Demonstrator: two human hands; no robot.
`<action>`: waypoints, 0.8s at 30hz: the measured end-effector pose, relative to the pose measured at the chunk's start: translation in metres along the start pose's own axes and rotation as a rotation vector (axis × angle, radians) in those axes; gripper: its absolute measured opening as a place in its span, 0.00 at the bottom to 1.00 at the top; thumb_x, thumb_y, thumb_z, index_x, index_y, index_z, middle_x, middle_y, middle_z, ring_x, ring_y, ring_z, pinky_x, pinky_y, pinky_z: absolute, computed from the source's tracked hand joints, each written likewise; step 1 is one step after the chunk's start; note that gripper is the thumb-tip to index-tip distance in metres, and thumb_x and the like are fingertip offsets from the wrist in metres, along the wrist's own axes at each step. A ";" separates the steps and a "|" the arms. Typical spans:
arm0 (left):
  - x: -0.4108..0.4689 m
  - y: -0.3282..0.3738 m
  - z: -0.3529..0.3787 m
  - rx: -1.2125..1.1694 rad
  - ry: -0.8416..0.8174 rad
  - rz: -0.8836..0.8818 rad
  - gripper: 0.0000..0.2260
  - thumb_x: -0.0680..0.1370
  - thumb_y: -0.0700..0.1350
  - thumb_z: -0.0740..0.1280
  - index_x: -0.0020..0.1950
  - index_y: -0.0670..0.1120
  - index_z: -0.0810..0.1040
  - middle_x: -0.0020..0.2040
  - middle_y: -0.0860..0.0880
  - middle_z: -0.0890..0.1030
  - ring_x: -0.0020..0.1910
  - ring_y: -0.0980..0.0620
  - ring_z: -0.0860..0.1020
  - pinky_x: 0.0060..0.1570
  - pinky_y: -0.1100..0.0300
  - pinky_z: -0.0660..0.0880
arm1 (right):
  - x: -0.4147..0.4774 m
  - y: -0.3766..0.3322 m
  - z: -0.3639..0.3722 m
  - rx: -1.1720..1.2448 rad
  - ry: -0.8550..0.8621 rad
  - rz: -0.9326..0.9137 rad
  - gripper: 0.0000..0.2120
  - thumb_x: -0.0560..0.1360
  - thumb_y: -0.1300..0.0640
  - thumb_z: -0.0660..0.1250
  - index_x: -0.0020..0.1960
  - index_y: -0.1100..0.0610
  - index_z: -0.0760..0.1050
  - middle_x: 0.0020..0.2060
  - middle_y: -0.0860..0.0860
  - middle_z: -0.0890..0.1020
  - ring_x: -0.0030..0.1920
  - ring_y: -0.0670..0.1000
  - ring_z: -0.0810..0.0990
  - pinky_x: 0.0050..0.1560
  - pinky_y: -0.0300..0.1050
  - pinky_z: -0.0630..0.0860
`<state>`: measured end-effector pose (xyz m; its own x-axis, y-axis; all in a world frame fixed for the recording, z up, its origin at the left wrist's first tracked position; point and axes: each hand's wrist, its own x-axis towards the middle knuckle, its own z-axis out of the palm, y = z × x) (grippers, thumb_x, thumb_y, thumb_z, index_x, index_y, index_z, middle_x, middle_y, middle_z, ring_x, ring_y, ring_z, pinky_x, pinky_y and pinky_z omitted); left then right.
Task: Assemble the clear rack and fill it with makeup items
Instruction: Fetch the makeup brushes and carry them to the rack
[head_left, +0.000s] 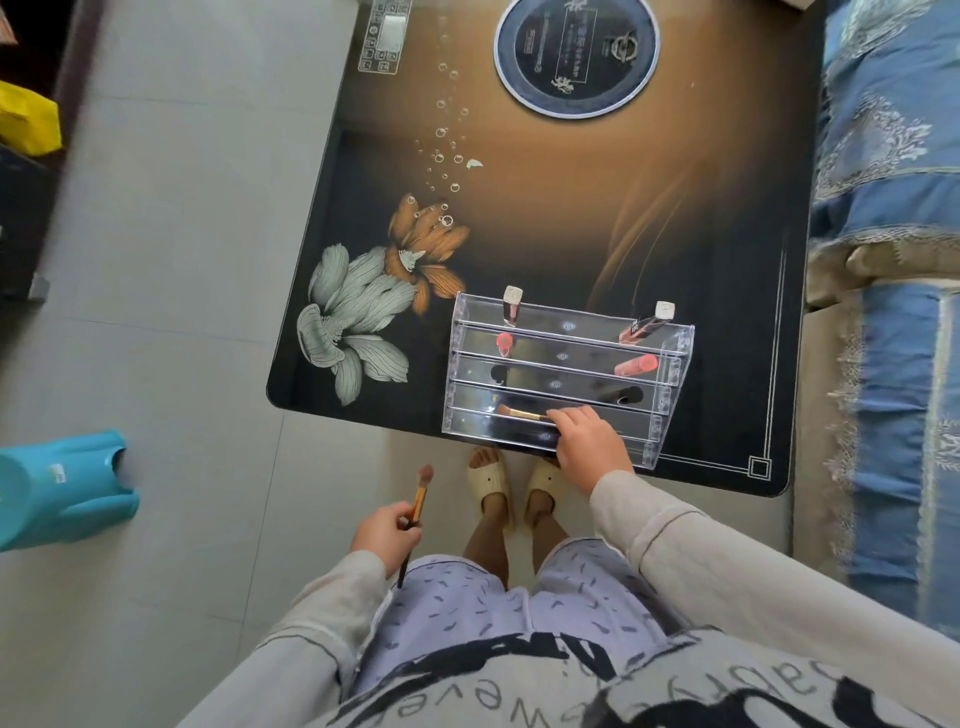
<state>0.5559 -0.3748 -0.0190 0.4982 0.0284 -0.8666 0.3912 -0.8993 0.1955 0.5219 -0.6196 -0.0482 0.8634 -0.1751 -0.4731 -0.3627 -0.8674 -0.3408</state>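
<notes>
A clear tiered rack (670, 366) stands near the front edge of the dark table (545, 218). Its back rows hold two lip glosses with pale caps (511, 304) (652, 319), two pink lipsticks (504, 343) (636, 365) and two black tubes (500, 373) (621, 396). My right hand (589, 447) pinches the handle of a gold makeup brush (522, 413) that lies along a front tier. My left hand (387, 535) is off the table's edge, above the floor, and grips a second brush (418, 506) with its bristles pointing up.
A round induction plate (576, 54) and a control panel (384, 34) sit at the table's far end. A blue patterned sofa (893, 260) runs along the right. A teal plastic stool (62, 488) stands on the tiled floor at left. My slippered feet (514, 486) are below the table edge.
</notes>
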 end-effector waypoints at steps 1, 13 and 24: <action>0.002 0.008 0.002 -0.033 -0.006 0.014 0.08 0.74 0.35 0.64 0.38 0.47 0.75 0.41 0.44 0.77 0.43 0.47 0.74 0.52 0.54 0.75 | -0.005 0.003 -0.001 0.042 0.019 0.020 0.21 0.76 0.64 0.59 0.69 0.57 0.67 0.64 0.54 0.75 0.65 0.54 0.71 0.65 0.46 0.69; 0.021 0.109 0.057 -0.603 -0.175 -0.050 0.11 0.77 0.39 0.65 0.58 0.37 0.77 0.41 0.43 0.78 0.37 0.50 0.76 0.36 0.63 0.76 | -0.108 0.083 -0.003 0.328 0.008 0.504 0.15 0.73 0.71 0.60 0.59 0.67 0.75 0.56 0.62 0.80 0.59 0.59 0.76 0.62 0.47 0.68; 0.034 0.144 0.092 -1.059 -0.217 -0.349 0.10 0.77 0.41 0.65 0.53 0.36 0.75 0.40 0.42 0.81 0.43 0.45 0.82 0.39 0.59 0.80 | -0.153 0.100 0.004 0.390 -0.148 0.740 0.11 0.75 0.69 0.61 0.55 0.67 0.78 0.54 0.60 0.81 0.55 0.56 0.78 0.59 0.43 0.70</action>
<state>0.5578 -0.5434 -0.0627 0.1294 0.0360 -0.9909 0.9912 -0.0329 0.1283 0.3519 -0.6779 -0.0133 0.3108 -0.5480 -0.7766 -0.9345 -0.3255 -0.1443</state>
